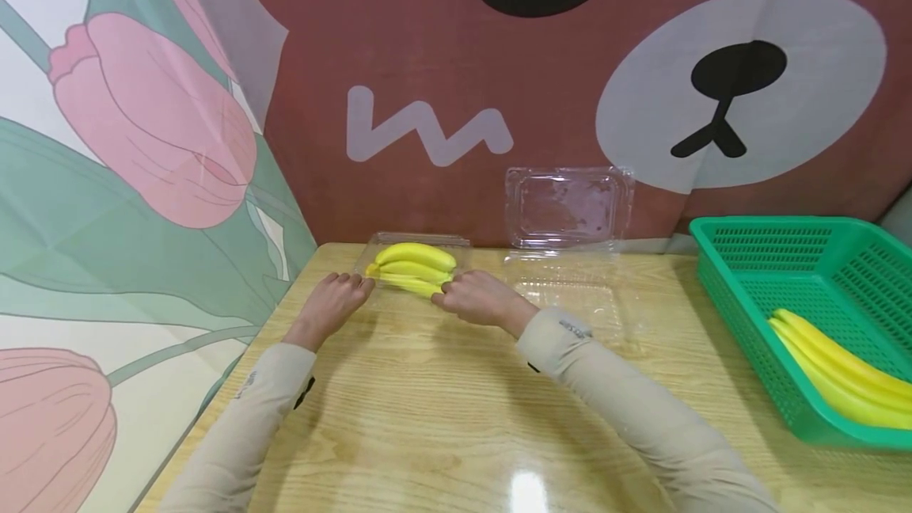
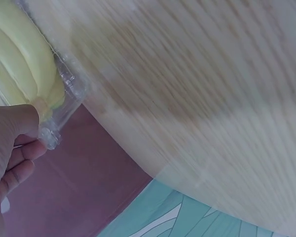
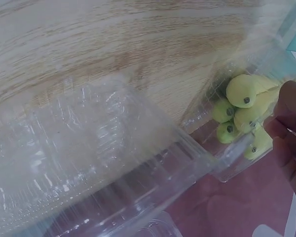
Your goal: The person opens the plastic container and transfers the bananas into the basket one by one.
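Wooden table [image 1: 427, 418], hands gripping banana box [image 1: 416, 267]

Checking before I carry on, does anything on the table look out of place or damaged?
Nothing stands out. Both hands hold a closed clear box of bananas; an empty box stands open beside it.

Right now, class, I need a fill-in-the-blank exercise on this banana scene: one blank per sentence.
1. Both hands touch the clear box holding a bunch of ____.
2. The second clear box stands with its lid ____.
3. The basket at the right is ____ in colour.

Missing words: bananas; open; green.
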A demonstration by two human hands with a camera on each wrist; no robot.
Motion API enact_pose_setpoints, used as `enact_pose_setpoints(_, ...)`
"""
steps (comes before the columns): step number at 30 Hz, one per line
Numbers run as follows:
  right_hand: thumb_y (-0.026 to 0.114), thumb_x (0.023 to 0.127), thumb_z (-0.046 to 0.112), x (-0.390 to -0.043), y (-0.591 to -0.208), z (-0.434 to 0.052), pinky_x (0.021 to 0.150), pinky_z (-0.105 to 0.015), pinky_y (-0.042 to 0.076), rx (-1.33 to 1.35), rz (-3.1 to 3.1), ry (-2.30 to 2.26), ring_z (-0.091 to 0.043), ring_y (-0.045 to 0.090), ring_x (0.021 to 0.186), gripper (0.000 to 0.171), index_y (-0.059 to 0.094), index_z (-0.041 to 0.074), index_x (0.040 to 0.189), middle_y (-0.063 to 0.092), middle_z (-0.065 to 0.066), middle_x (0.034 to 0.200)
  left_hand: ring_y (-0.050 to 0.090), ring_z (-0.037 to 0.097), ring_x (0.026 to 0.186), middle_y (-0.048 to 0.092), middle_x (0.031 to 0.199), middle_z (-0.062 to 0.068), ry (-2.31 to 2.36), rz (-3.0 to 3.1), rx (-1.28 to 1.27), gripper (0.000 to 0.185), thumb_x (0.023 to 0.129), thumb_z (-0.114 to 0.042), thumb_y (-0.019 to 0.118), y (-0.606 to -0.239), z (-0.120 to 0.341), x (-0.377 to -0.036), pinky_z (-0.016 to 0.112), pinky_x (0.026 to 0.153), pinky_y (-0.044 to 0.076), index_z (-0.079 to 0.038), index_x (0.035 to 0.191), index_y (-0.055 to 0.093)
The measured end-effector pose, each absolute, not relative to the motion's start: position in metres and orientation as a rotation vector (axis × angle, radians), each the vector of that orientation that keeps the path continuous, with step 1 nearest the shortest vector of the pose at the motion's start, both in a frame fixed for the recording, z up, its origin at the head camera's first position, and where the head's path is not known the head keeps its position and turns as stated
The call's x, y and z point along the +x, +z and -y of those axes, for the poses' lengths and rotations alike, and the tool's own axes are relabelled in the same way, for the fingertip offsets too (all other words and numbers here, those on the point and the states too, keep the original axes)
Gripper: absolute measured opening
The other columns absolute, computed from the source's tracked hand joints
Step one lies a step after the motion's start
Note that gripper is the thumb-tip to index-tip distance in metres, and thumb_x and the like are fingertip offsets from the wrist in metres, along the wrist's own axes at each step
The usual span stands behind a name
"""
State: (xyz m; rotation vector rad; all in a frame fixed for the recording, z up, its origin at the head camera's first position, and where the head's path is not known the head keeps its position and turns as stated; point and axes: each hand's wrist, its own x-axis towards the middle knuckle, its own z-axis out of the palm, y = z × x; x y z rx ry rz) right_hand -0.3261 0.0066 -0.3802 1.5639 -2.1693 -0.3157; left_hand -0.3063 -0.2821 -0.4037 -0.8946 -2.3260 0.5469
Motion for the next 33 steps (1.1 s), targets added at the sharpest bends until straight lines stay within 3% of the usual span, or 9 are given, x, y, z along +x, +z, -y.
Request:
enact_pose_setpoints(14,0.067,0.080,0.000,-0.3295,-0.3795,-0.0027,0.050,-0.028,0.048,1.570,2.094,-0.332,-0.017,0.058,0.059,0.016,0.063,0.014,0.087,0.061,0.002,0.070,0.056,0.027,0.059,0.058,0.072,0.012,0.540,2.311,-0.886,0.024,0.077,0.013,0.070,-0.4029,0.2807,-0.3031,0.035,0.051,0.048,-0.002,0.088,0.055)
enact_pose_setpoints(24,0.064,0.080,-0.002,-0.3283,-0.3845,-0.0053,0.049,-0.029,0.047,1.514,2.136,-0.302,-0.018,0.057,0.062,0.016,0.060,0.011,0.088,0.061,0.000,0.070,0.057,0.029,0.061,0.057,0.073,0.014,0.538,2.305,-0.903,0.013,0.084,0.011,0.056,-0.4043,0.2776,-0.3013,0.036,0.052,0.048,0.000,0.091,0.051)
enact_pose_setpoints(33,0.061,0.083,-0.002,-0.3277,-0.3887,-0.0053,0.048,-0.029,0.049,1.444,2.150,-0.265,-0.018,0.057,0.059,0.011,0.059,0.009,0.083,0.060,-0.002,0.070,0.056,0.029,0.059,0.056,0.071,0.015,0.471,2.320,-0.902,0.017,0.082,0.012,0.058,-0.4067,0.2734,-0.3002,0.036,0.050,0.047,0.001,0.089,0.048)
